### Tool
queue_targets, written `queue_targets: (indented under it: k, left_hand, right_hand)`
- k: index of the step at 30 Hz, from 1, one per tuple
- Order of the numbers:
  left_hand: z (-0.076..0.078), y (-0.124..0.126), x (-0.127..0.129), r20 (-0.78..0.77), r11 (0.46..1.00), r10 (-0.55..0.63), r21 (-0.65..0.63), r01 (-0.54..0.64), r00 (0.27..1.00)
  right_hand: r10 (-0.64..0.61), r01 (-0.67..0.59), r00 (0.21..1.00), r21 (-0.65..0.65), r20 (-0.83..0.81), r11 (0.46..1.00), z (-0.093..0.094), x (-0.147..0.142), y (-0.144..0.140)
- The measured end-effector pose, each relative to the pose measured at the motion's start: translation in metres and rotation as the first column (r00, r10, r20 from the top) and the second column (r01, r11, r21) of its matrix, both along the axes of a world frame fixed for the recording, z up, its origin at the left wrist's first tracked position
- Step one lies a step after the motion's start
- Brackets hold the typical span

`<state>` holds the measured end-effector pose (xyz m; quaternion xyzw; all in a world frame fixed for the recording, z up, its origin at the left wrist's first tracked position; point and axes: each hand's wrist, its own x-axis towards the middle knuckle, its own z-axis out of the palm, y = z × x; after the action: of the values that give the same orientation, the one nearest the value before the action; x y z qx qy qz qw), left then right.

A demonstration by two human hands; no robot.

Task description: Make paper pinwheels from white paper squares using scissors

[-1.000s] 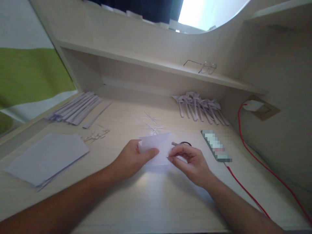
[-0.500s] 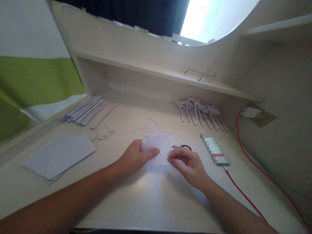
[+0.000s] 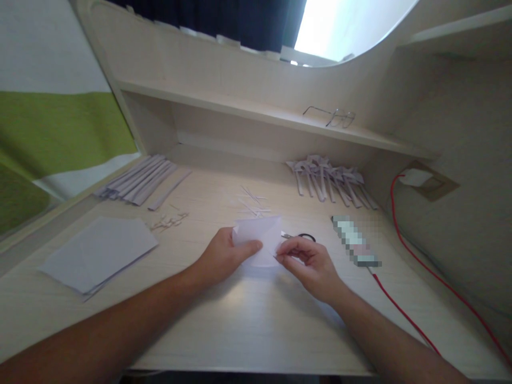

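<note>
My left hand (image 3: pixel 224 253) grips a small white sheet of paper (image 3: pixel 256 232) by its left side, thumb lying on top and fingers hidden behind. At the sheet's lower right edge, my right hand (image 3: pixel 310 264) is closed in a pinch on a thin pointed thing, its dark tip against the paper; it is too small to name. Just beyond that hand lie scissors (image 3: pixel 307 237), partly hidden, with a black handle. Several thin white sticks (image 3: pixel 252 201) are scattered behind the paper.
Rolled paper strips (image 3: pixel 146 178) and stacked paper (image 3: pixel 102 250) lie left, near small pale pieces (image 3: pixel 170 221). Paper pinwheels (image 3: pixel 328 173) are at the back right. A blurred phone (image 3: pixel 354 242) has a red cable (image 3: pixel 404 306). Glasses (image 3: pixel 340 117) rest on the shelf (image 3: pixel 240 109).
The view has tilted slightly. Both hands stay almost in place, and the paper's upper edge has tipped a little; the pinch at its right edge remains.
</note>
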<state>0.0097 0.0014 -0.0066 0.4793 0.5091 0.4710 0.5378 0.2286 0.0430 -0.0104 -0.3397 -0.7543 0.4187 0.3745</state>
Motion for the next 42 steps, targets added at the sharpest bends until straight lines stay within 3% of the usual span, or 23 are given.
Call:
queue_targets:
  k: [10,27,42]
  left_hand:
    - [0.0018,0.0001,-0.0008,-0.088,1.0,0.011,0.007,-0.01,0.996]
    - [0.0014,-0.0002,-0.0005,-0.025,0.999,-0.026,0.027,0.026,0.999]
    - [-0.0004,0.0004,0.0019,-0.041,0.999,-0.006,0.044,0.008,0.999]
  right_hand:
    - [-0.02,0.02,1.0,0.032,-0.003,0.999,0.001,-0.0001,-0.0017]
    - [-0.007,0.007,1.0,-0.046,0.002,0.999,0.0019,-0.0027,-0.0032]
    - [0.024,-0.026,0.999,0.049,0.047,0.998,0.0012,-0.0006,0.0007]
